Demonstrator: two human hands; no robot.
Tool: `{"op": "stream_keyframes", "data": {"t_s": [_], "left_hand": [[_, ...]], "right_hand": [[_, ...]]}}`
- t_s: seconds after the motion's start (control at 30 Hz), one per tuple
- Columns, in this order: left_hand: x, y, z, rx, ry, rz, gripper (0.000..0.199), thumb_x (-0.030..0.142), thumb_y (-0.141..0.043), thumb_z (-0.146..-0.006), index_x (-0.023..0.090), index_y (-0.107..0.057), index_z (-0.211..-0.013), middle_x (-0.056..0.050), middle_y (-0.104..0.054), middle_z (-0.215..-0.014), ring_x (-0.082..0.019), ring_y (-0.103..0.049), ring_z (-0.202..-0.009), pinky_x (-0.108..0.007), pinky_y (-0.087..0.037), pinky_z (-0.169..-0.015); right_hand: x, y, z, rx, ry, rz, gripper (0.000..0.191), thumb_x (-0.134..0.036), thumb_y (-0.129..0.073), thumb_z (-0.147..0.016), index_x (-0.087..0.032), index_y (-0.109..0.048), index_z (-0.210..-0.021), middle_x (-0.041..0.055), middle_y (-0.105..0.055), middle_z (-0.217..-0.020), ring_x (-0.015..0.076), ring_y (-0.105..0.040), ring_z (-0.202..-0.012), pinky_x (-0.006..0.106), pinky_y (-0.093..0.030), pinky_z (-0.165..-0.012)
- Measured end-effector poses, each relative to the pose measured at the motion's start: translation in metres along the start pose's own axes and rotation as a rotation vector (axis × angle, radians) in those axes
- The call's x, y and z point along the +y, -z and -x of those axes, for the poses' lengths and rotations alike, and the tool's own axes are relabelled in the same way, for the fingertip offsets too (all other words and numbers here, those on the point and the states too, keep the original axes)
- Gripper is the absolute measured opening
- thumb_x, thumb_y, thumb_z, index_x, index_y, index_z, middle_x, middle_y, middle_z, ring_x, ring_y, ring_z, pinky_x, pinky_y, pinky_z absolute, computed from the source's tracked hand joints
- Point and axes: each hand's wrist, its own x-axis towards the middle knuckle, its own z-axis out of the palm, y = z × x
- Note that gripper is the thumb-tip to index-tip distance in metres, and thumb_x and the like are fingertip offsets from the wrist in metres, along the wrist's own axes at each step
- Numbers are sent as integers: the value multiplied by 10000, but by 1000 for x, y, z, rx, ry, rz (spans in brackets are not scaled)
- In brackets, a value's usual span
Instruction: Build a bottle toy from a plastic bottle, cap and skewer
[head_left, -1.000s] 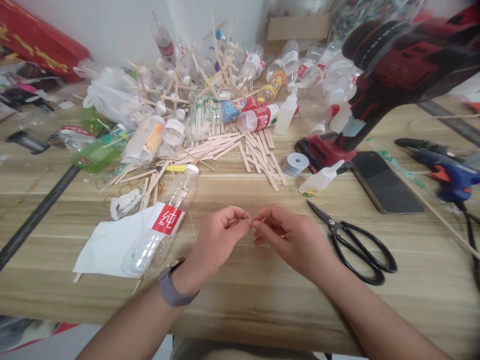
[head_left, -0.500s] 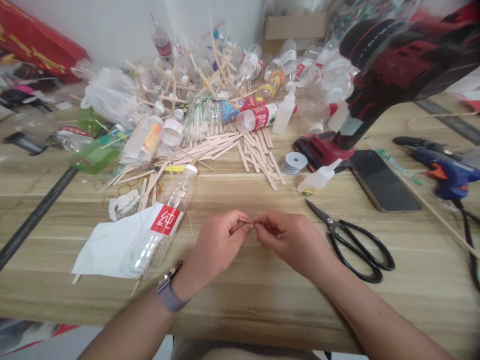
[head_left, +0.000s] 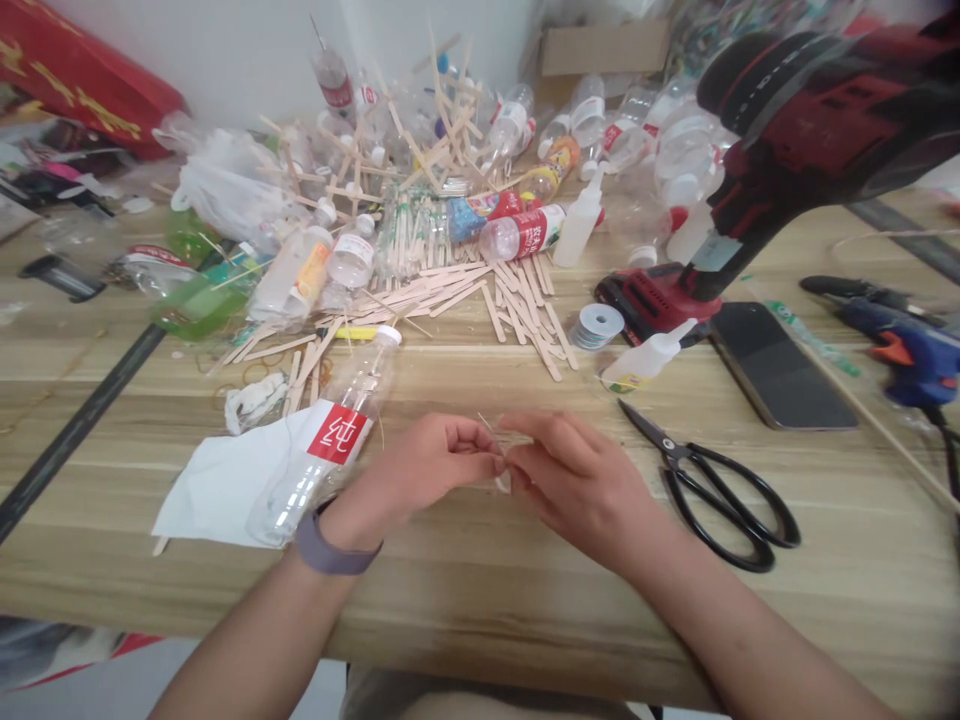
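Note:
My left hand (head_left: 450, 455) is closed in a pinch on a thin pale string (head_left: 484, 423), whose end sticks up past the fingertips. Against it, my right hand (head_left: 574, 465) pinches the same string, its upper fingers slightly lifted. Part of the string shows below the fingertips; the grip itself is mostly hidden. To the left lies a clear plastic bottle (head_left: 352, 385) with a white cap and red label, on a white sheet of paper (head_left: 202, 490). Black-handled scissors (head_left: 679, 452) rest open to the right of my right hand.
Wooden sticks (head_left: 442, 285) and several plastic bottles pile up behind. A spool (head_left: 600, 325), a small glue bottle (head_left: 649, 357), a phone (head_left: 784, 365), a red power drill (head_left: 817, 130) and a blue glue gun (head_left: 911, 345) occupy the right side.
My left wrist has turned, and its fingers have loosened slightly from a tighter curl. My right fingers have lifted and spread a little. More of the string shows between the hands.

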Motion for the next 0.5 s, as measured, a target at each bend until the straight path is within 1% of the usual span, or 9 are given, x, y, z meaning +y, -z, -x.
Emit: {"op": "stream_keyframes", "data": {"t_s": [0.07, 0.1, 0.17, 0.23, 0.3, 0.4, 0.43, 0.5], "left_hand": [[0, 3, 0, -66, 14, 43, 86, 226, -629, -753, 155, -674, -770, 23, -636, -715, -126, -558, -700, -250, -408, -698], [0, 3, 0, -87, 27, 46, 92, 232, -636, -749, 152, -675, -771, 23, -633, -710, -124, -553, -693, -247, -407, -687], [2, 2, 0, -70, 54, 1, 132, 282, -657, -743, 152, -667, -763, 32, -607, -667, -112, -521, -637, -230, -383, -614], [5, -1, 2, 19, 58, -103, 175, 333, -653, -754, 158, -658, -761, 47, -560, -607, -98, -467, -567, -216, -325, -529], [7, -7, 4, 136, 5, -223, 177, 337, -611, -789, 168, -660, -786, 52, -540, -581, -94, -443, -533, -213, -291, -491], [6, -17, 9, 303, -162, -452, 160, 279, -540, -842, 181, -668, -841, 43, -580, -594, -100, -476, -532, -218, -311, -505], [4, -19, 10, 344, -227, -526, 160, 257, -525, -852, 185, -668, -857, 36, -601, -610, -104, -497, -545, -221, -324, -521], [0, -22, 12, 384, -342, -633, 169, 220, -500, -866, 188, -666, -881, 15, -649, -671, -113, -541, -590, -229, -347, -560]], "right_hand": [[1, 2, 0, -15, 106, -5, 213, -103, -457, -913, -190, -614, -797, 79, -696, -976, 165, -619, -719, 316, -505, -664], [1, 2, 0, -26, 138, -16, 213, -100, -452, -915, -186, -610, -801, 78, -704, -965, 164, -619, -708, 316, -503, -653], [1, 2, -1, -27, 142, -47, 206, -92, -447, -910, -178, -599, -801, 72, -714, -907, 166, -633, -718, 309, -499, -653], [1, 0, -1, 1, 69, -66, 193, -81, -455, -889, -181, -585, -785, 63, -709, -830, 170, -635, -708, 303, -494, -654], [0, -1, -2, 27, -56, -107, 182, -66, -472, -849, -189, -569, -757, 53, -688, -765, 173, -618, -677, 296, -487, -634], [-2, -1, -4, 9, -265, -257, 180, -45, -485, -782, -202, -537, -713, 29, -642, -715, 152, -586, -625, 259, -464, -578], [-2, 0, -4, -2, -316, -315, 181, -40, -488, -767, -206, -529, -707, 17, -626, -701, 142, -580, -615, 245, -456, -568], [-2, 2, -5, -12, -380, -403, 181, -38, -492, -756, -208, -522, -704, 1, -608, -687, 127, -573, -603, 225, -446, -561]]}}
